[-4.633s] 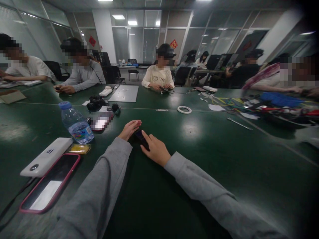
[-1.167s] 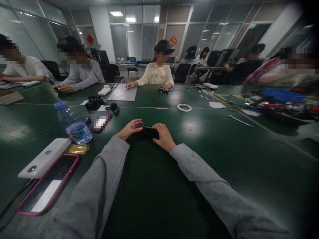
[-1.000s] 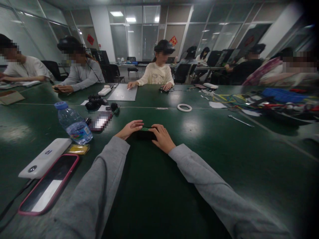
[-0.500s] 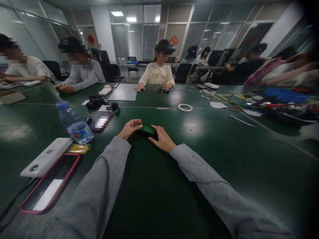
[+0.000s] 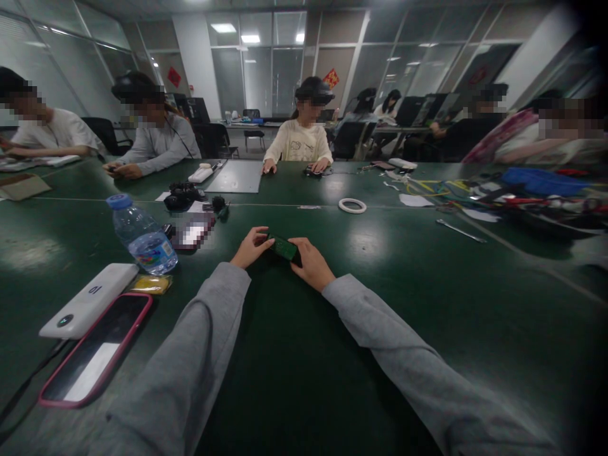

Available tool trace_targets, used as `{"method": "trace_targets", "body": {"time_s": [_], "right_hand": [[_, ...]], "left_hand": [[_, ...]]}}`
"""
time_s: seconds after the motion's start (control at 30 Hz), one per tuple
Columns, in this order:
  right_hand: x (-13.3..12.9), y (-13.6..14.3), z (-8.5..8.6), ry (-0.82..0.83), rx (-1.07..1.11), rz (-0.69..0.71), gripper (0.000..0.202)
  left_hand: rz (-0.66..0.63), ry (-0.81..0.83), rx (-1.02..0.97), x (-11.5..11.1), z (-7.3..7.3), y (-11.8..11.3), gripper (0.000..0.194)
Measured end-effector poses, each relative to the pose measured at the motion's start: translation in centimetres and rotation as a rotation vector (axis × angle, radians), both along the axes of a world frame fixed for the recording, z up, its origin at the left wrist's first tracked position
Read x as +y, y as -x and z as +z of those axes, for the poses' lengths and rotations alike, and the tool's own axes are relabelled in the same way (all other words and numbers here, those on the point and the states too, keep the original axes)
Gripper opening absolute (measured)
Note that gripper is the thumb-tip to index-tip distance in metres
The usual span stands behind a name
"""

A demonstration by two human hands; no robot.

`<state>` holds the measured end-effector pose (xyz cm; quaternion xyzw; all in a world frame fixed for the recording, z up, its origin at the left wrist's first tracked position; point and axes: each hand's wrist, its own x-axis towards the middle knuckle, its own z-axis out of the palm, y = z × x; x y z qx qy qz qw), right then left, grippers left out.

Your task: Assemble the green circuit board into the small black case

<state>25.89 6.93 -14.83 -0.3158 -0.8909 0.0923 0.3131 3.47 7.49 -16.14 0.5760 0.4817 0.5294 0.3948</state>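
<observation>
Right of the water bottle (image 5: 145, 235), your left hand (image 5: 249, 249) and right hand (image 5: 313, 264) gripped the green-faced black device (image 5: 284, 248), not yet released.

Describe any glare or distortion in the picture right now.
All in the head view: glare on the table, right of the right hand; white reflection on the pink-edged phone; blue item at right stretched and blurred; top-right corner black.

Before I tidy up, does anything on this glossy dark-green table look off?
Yes: the tangled yellow and green cords at right look untidy, sprawling across the table. No spill shows. The black, green-faced rectangular device, held between the left hand and right hand, is too small to judge for damage.
</observation>
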Motion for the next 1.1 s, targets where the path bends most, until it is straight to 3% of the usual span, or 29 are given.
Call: {"method": "trace_targets", "body": {"time_s": [0.1,0.33,0.73,1.1], "right_hand": [[-0.1,0.0,0.2,-0.007,-0.010,0.008,0.057],[-0.4,0.1,0.2,0.014,0.065,0.046,0.052],[1.1,-0.2,-0.7,0.253,0.295,-0.061,0.037],[1.6,-0.5,-1.2,0.236,0.326,-0.041,0.041]], "left_hand": [[-0.043,0.038,-0.016,-0.2,0.2,-0.1,0.065],[-0.087,0.036,-0.004,-0.5,0.9,-0.2,0.052],[-0.105,0.039,0.072,-0.4,0.6,-0.3,0.059],[-0.119,0.047,0.148,-0.9,1.3,-0.7,0.063]]}}
